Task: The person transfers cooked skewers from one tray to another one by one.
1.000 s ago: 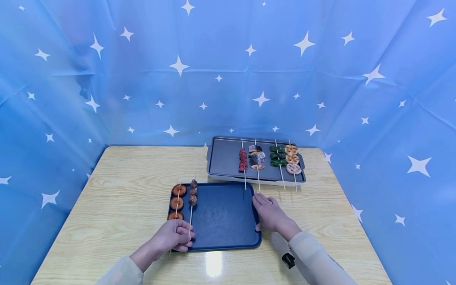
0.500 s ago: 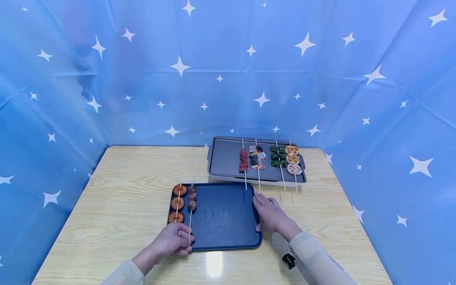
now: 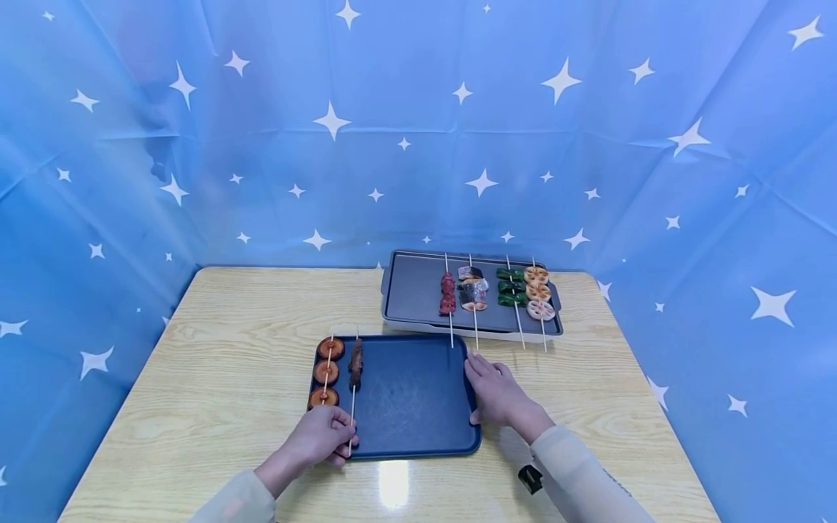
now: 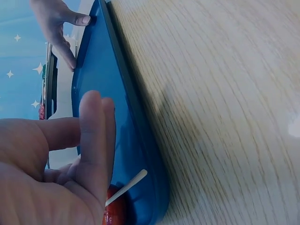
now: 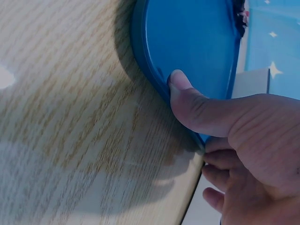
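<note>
My left hand (image 3: 322, 434) pinches the lower stick of a brown meat skewer (image 3: 356, 363) between thumb and fingers, over the left part of the dark blue tray (image 3: 418, 396). Left of it on that tray lies a skewer of round orange-brown slices (image 3: 326, 373); its lower end is behind my hand. In the left wrist view the fingers of my left hand (image 4: 70, 159) hide the meat skewer. My right hand (image 3: 500, 392) grips the tray's right edge; in the right wrist view its thumb (image 5: 197, 105) rests over the rim.
Behind the blue tray stands a grey grill plate (image 3: 412, 290) bearing a red meat skewer (image 3: 447, 293), a fish skewer (image 3: 472, 289), a green pepper skewer (image 3: 512, 288) and a lotus slice skewer (image 3: 538, 292). A small black object (image 3: 530, 479) lies by my right sleeve.
The brown meat skewer has turned about its stick and shifted slightly, its meat now lower than a second ago. My left hand has moved a little with it; my right hand stays at the tray edge.
</note>
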A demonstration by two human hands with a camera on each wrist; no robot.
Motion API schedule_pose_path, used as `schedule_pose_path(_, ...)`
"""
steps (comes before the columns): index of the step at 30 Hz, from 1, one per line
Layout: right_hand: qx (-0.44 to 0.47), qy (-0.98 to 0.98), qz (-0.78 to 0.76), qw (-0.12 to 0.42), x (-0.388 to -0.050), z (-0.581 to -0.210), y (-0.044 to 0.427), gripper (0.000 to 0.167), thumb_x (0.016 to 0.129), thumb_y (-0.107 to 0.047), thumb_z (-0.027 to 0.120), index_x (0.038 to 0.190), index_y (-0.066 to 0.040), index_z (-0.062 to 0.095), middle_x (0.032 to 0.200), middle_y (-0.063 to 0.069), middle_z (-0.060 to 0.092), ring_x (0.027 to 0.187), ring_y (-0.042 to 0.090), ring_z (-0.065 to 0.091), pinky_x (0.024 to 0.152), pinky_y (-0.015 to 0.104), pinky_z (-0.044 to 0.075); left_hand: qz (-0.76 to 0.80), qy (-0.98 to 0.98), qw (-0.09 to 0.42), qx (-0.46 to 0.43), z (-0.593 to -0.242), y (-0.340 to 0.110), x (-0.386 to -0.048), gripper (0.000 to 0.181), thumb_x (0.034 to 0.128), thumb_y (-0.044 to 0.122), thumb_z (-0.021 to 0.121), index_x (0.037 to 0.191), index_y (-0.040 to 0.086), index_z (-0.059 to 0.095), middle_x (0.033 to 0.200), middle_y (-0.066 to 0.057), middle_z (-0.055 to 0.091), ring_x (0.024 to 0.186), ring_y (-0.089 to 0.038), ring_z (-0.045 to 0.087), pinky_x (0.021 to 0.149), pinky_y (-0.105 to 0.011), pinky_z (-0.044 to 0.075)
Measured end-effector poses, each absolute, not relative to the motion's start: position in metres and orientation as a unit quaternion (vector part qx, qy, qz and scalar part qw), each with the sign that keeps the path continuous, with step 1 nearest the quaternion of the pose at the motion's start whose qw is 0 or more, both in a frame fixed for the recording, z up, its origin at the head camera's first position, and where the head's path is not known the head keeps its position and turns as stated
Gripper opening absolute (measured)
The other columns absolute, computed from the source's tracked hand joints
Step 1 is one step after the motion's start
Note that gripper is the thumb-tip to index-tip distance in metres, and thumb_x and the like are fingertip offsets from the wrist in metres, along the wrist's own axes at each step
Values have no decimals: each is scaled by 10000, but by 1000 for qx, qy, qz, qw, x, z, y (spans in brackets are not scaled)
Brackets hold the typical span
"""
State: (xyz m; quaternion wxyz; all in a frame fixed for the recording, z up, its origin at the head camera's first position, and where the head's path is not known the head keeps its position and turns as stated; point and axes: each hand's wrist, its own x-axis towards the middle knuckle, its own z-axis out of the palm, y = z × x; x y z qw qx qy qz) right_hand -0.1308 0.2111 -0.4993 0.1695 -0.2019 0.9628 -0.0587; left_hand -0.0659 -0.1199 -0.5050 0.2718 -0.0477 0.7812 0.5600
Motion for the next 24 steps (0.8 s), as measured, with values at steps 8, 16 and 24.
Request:
schedule_pose_path(8, -206, 962, -55, 169, -130, -499, 211, 975, 689, -300, 869, 1445, 77, 383, 1560, 236, 311, 1466, 373, 274, 1129, 552, 300, 521, 813, 257, -44, -503, -120, -65, 36, 891, -3, 587, 888, -35, 603, 740, -99, 704, 496, -78, 614, 502, -277, 581)
schedule_pose_path(16, -205, 962, -61, 168, -130, -500, 212, 968, 693, -292, 869, 1445, 75, 383, 1560, 236, 312, 1464, 375, 275, 1128, 558, 298, 495, 832, 246, -50, -504, -119, -65, 59, 858, 13, 644, 888, -9, 599, 687, -85, 678, 486, -99, 624, 481, -288, 576)
schedule_pose_path(24, -199, 963, -60, 174, -132, -500, 211, 963, 707, -292, 864, 1456, 62, 375, 1568, 225, 302, 1473, 363, 262, 1146, 550, 281, 479, 842, 240, -63, -504, -117, -66, 93, 833, -10, 649, 919, -18, 614, 721, -60, 652, 549, -123, 630, 475, -296, 575)
